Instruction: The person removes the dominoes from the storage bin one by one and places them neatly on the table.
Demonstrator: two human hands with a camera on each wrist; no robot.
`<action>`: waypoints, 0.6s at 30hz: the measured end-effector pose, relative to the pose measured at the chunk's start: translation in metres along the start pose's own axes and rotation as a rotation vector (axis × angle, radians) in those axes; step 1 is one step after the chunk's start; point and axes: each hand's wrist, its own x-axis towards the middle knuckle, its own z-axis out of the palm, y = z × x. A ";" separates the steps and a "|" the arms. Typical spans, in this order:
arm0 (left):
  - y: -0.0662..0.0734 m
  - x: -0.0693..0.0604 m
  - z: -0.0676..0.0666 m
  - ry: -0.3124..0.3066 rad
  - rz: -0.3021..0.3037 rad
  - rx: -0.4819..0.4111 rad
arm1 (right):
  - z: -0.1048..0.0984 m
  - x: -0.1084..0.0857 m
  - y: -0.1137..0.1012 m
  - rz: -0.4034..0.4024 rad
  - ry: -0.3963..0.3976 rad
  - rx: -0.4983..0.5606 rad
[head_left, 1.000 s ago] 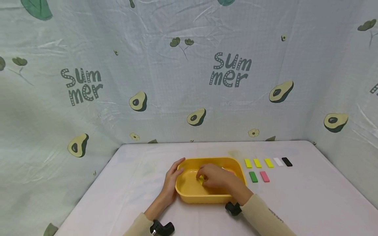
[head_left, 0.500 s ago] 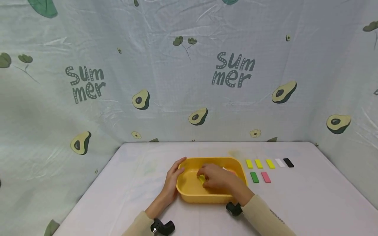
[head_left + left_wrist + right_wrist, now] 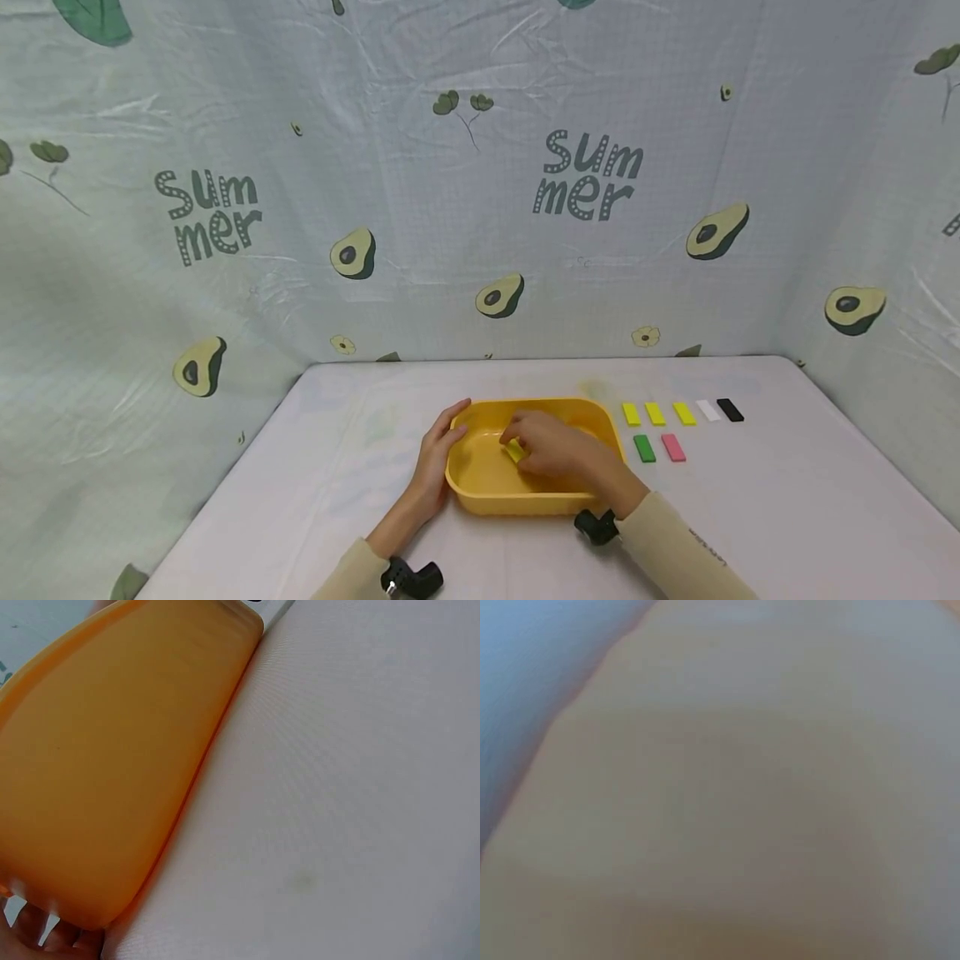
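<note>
A yellow plastic tray (image 3: 517,505) stands on the table in the head view. At its left end my left hand (image 3: 432,458) holds the wall, thumb over the rim and fingers outside. In the left wrist view the fingers (image 3: 64,937) lie against the tray's outer wall (image 3: 112,750). Inside the tray, my right hand (image 3: 553,450) pinches a small yellow block (image 3: 514,451) between thumb and fingers. That hand and its forearm hide the tray's right part. The right wrist view is blurred and filled by a pale surface.
Right of the tray lie several yellow blocks (image 3: 654,414) in a row with a white block (image 3: 707,410) and a black block (image 3: 730,410). Nearer are a green block (image 3: 644,448) and a pink block (image 3: 672,447). A printed curtain hangs behind the table.
The yellow block under my right fingers shows more than before. White and pink pieces glimpsed behind that hand are now hidden. My left hand stays on the tray; the head view shifts slightly.
</note>
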 end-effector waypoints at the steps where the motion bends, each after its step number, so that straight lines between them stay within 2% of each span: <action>1: 0.000 0.000 0.000 0.000 0.000 0.000 | -0.001 0.000 0.000 0.002 -0.001 0.011; 6: 0.003 0.001 0.000 -0.001 0.007 0.006 | -0.008 -0.004 -0.003 -0.009 -0.002 0.003; 18: 0.003 -0.001 0.000 -0.003 -0.003 0.006 | -0.030 -0.016 -0.012 -0.114 0.037 -0.020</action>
